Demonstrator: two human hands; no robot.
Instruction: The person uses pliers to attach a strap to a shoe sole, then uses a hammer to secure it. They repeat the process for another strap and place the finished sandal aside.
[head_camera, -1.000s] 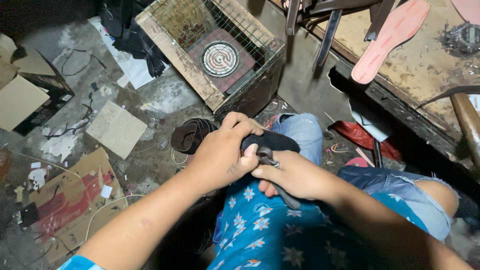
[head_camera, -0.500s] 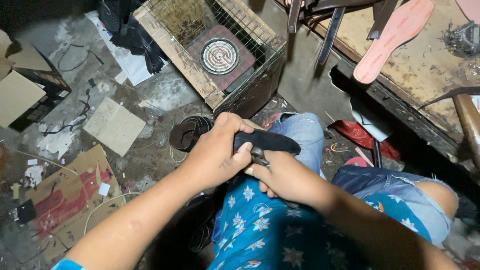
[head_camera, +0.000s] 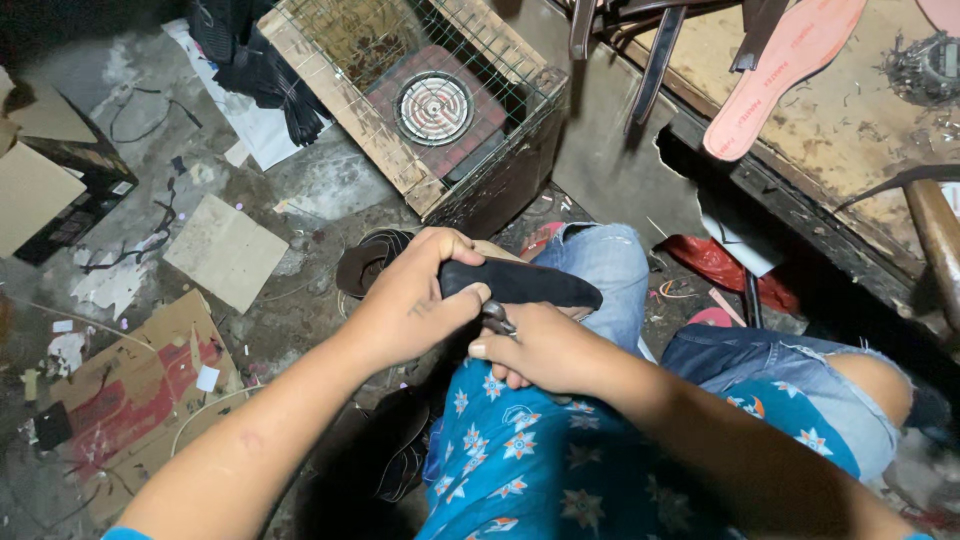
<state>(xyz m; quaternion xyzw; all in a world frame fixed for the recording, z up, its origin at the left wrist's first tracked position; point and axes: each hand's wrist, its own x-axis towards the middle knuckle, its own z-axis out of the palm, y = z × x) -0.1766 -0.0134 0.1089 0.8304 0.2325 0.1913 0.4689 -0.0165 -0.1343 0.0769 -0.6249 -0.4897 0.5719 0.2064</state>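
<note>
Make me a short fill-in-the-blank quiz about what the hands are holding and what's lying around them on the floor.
1. The left hand grips a flat ____-coloured sole piece over the knee.
2. The right hand holds a small ____ tool against that piece.
3. The round spiral heater sits inside a wire ____ with a wooden frame.
4. A long ____-coloured insole lies on the workbench at the upper right.

Missing words: black; metal; cage; pink

two hands (head_camera: 470, 320), one black sole (head_camera: 525, 283), one pink insole (head_camera: 785, 60)
</note>
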